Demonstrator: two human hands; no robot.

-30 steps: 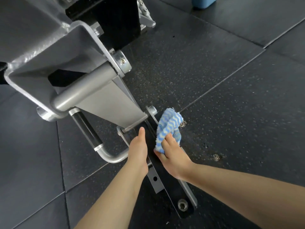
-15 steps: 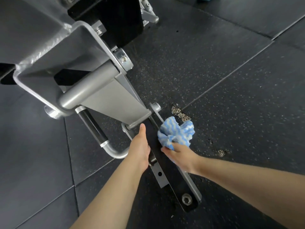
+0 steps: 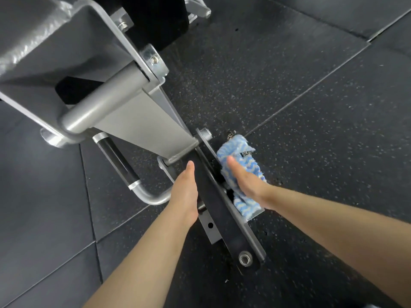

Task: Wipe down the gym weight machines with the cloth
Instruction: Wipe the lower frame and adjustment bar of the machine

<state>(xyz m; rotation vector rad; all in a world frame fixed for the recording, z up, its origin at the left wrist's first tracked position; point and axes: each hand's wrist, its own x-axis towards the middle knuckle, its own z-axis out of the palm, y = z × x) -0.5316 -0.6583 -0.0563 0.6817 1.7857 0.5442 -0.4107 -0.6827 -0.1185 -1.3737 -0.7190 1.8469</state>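
A grey steel weight machine fills the upper left, and its black base foot runs along the floor toward me. A crumpled blue-and-white cloth lies on the right side of that foot. My right hand presses on the cloth with the fingers stretched out over it. My left hand rests flat against the left edge of the foot, thumb pointing up, holding nothing.
A curved silver handle with a black grip sticks out left of the foot. A bolt sits at the foot's near end. Bits of grit lie on the black speckled rubber floor tiles.
My right hand has spread the cloth and slid it along the right side of the foot, and its fingers have gone from gripping to flat. The left hand has stayed put.
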